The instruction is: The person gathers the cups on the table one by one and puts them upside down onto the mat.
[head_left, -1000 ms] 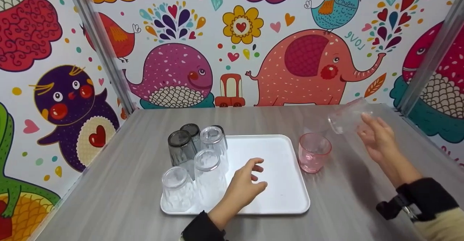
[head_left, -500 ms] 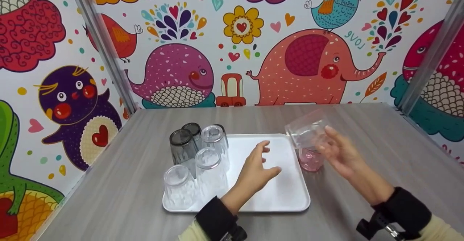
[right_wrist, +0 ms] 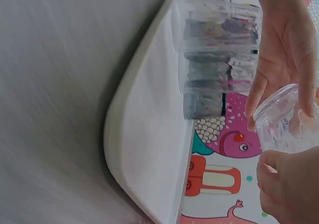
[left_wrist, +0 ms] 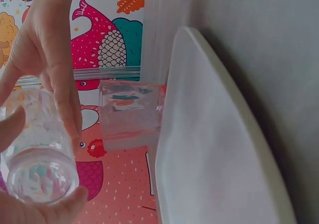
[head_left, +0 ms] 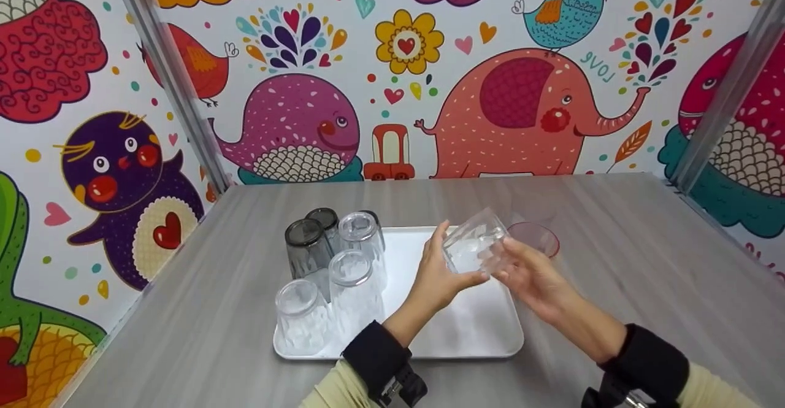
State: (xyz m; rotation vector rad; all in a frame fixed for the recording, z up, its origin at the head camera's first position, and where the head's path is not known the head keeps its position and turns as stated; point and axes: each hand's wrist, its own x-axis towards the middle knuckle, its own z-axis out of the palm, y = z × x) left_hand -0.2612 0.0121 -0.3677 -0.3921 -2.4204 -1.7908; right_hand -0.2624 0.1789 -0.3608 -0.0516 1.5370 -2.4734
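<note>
A clear drinking glass is tilted in the air above the right part of the white tray. My right hand grips one end of it between thumb and fingers. At its other end my left hand has thumb and fingers curved round the sides, seemingly touching it. In the right wrist view the same glass lies between both hands. A pink-tinted tumbler stands just right of the tray, partly hidden by the right hand and the held glass.
Upside-down glasses crowd the tray's left side: clear ones, including a near glass, and smoky grey ones, including a grey glass farther back. The grey wood-grain table meets a cartoon-printed wall behind.
My right hand has carried the clear glass leftward from the far right, past the pink tumbler, to over the tray. My left hand has moved right and up to meet it.
</note>
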